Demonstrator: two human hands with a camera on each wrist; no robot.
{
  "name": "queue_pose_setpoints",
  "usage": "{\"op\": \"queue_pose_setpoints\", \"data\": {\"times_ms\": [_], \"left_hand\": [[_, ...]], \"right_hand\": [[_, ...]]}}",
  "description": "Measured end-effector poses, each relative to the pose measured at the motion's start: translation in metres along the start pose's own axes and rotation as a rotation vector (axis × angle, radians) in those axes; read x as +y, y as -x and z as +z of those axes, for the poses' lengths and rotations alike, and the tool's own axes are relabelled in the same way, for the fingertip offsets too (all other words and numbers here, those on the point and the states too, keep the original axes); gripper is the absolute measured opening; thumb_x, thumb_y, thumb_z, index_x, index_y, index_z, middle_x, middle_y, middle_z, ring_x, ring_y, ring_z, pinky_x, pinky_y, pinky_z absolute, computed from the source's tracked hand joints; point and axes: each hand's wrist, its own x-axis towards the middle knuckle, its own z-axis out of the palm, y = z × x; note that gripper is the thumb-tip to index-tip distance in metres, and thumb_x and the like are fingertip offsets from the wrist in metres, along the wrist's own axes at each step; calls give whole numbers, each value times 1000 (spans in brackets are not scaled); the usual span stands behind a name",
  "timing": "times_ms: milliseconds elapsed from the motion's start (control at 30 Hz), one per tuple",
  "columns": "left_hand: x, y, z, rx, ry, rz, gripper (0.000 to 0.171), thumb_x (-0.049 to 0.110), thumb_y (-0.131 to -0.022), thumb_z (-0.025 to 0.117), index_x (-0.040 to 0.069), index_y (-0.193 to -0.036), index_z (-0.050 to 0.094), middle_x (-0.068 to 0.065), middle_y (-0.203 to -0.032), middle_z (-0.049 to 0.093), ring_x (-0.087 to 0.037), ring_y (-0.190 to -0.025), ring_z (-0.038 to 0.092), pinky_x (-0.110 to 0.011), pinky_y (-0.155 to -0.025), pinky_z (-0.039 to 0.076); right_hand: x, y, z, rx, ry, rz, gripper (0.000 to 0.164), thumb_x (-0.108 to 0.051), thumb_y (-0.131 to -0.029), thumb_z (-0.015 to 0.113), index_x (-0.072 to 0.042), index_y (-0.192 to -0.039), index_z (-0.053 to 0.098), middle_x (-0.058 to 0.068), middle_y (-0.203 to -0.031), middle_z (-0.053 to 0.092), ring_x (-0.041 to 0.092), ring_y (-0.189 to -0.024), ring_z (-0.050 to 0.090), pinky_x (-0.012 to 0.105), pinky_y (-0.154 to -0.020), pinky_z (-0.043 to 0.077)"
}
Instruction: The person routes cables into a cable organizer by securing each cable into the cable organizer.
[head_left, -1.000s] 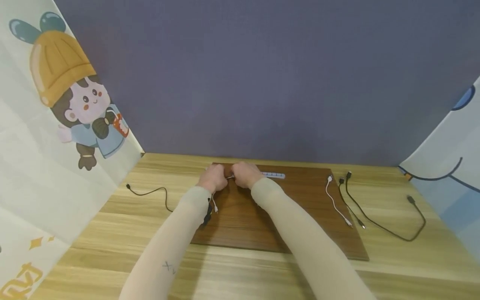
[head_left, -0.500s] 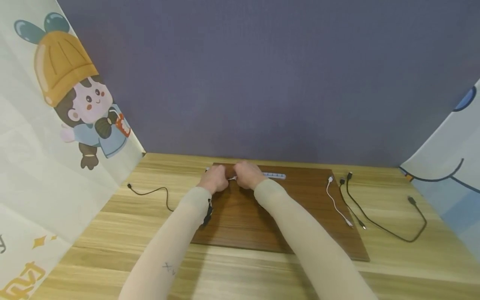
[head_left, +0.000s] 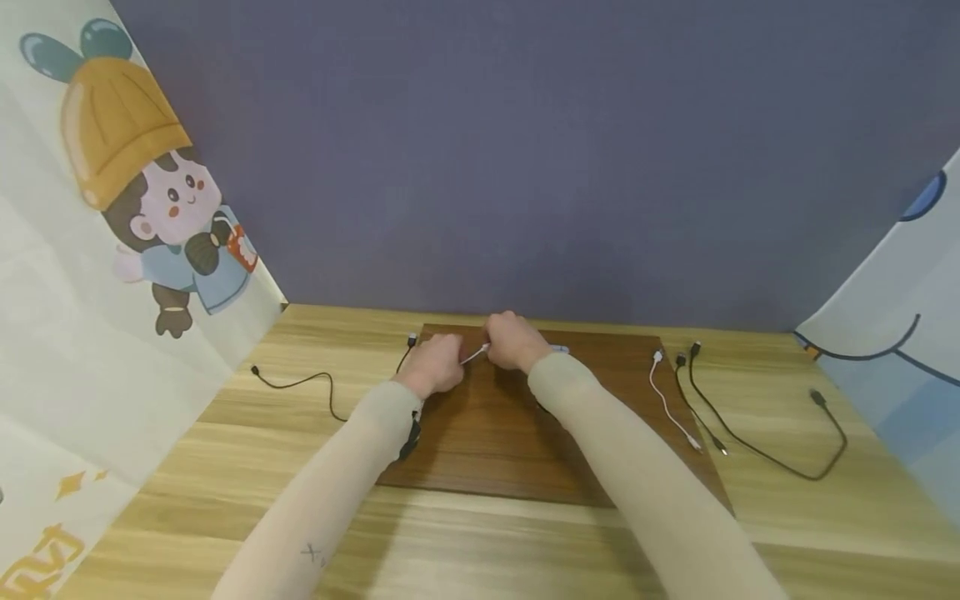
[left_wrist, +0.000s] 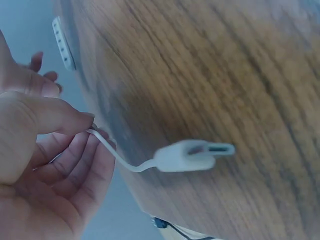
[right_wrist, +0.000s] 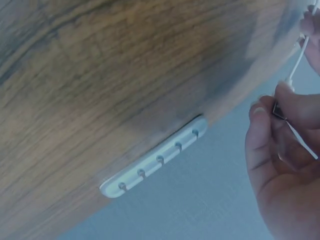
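Observation:
Both hands hold one white charging cable (head_left: pixel 475 354) over the far edge of the brown board (head_left: pixel 510 450). My left hand (head_left: pixel 435 365) pinches the cable between thumb and fingers; a white plug (left_wrist: pixel 182 156) hangs from it in the left wrist view. My right hand (head_left: pixel 516 342) pinches the other end at its metal-tipped plug (right_wrist: pixel 279 110). A short stretch of cable runs straight between the hands. Beside the right hand, a white cable holder strip (right_wrist: pixel 155 157) with several slots lies along the board's far edge, partly hidden by that hand in the head view.
Right of centre lie a short white cable (head_left: pixel 666 400), a short black cable (head_left: pixel 697 408) and a longer black cable (head_left: pixel 765 458). Another black cable (head_left: pixel 330 392) runs under the left arm on the wooden table (head_left: pixel 225 492). A dark wall (head_left: pixel 525 167) stands behind.
My right hand has moved right, away from the left, and more white cable shows between them. The left hand shifts slightly, uncovering a black plug behind it.

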Motion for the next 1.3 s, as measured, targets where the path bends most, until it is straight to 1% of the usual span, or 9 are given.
{"op": "queue_pose_setpoints", "data": {"times_ms": [167, 400, 500, 733, 867, 933, 1033, 1167, 1300], "left_hand": [[6, 6, -2, -14, 0, 37, 16, 1, -83, 67, 8, -97, 64, -4, -88, 64, -22, -77, 61, -38, -71, 53], [13, 17, 0, -38, 15, 76, 18, -2, -84, 66, 7, -99, 66, -3, -89, 64, -21, -77, 60, -37, -70, 52], [16, 22, 4, -38, 5, 96, 16, -2, -85, 67, 8, -97, 67, -3, -88, 65, -20, -76, 60, -37, -69, 53], [23, 29, 9, 10, -9, 157, 12, -1, -86, 69, 11, -88, 67, -2, -85, 66, -20, -75, 62, -38, -66, 54], [29, 33, 11, 24, 2, 188, 13, -3, -86, 69, 10, -89, 67, -2, -86, 65, -20, -78, 62, -38, -66, 54], [33, 34, 13, 21, 7, 211, 15, -5, -85, 69, 9, -90, 67, -3, -87, 64, -20, -79, 62, -38, -67, 54], [39, 35, 17, 13, 11, 238, 17, -7, -83, 69, 9, -87, 64, -3, -85, 63, -20, -78, 62, -37, -67, 53], [48, 36, 23, 7, -3, 258, 22, -4, -84, 69, 13, -81, 57, -2, -83, 59, -19, -75, 59, -34, -64, 52], [57, 34, 26, 16, -5, 276, 23, -2, -86, 69, 14, -78, 55, -2, -81, 58, -18, -72, 58, -36, -62, 51]], "right_hand": [[6, 5, -7, 7, -40, -8, 10, -3, -88, 67, -5, -93, 75, 6, -90, 70, 22, -83, 63, 37, -77, 54], [22, 14, -11, 12, -140, 14, 12, -8, -93, 70, -4, -101, 77, 8, -98, 73, 24, -92, 66, 37, -81, 56], [29, 19, -13, 20, -163, 27, 11, -10, -93, 71, -4, -100, 78, 7, -98, 74, 24, -93, 67, 37, -82, 55], [39, 31, -23, 49, -238, 21, 12, -9, -92, 72, -4, -99, 79, 7, -97, 75, 25, -94, 68, 38, -83, 56], [44, 35, -28, 82, -278, 77, 11, -10, -89, 74, -3, -97, 78, 8, -96, 75, 27, -93, 67, 40, -84, 55], [47, 36, -29, 95, -298, 121, 12, -11, -88, 75, -4, -96, 78, 9, -96, 74, 28, -93, 66, 40, -84, 54], [52, 38, -30, 111, -307, 160, 13, -11, -87, 75, -4, -97, 77, 10, -98, 73, 29, -93, 65, 40, -83, 54], [57, 42, -34, 134, -301, 174, 17, -11, -86, 73, -3, -101, 77, 11, -99, 73, 29, -93, 64, 40, -82, 53], [63, 44, -38, 149, -304, 180, 19, -9, -88, 70, -1, -104, 76, 12, -100, 72, 28, -91, 63, 38, -77, 53]]}}
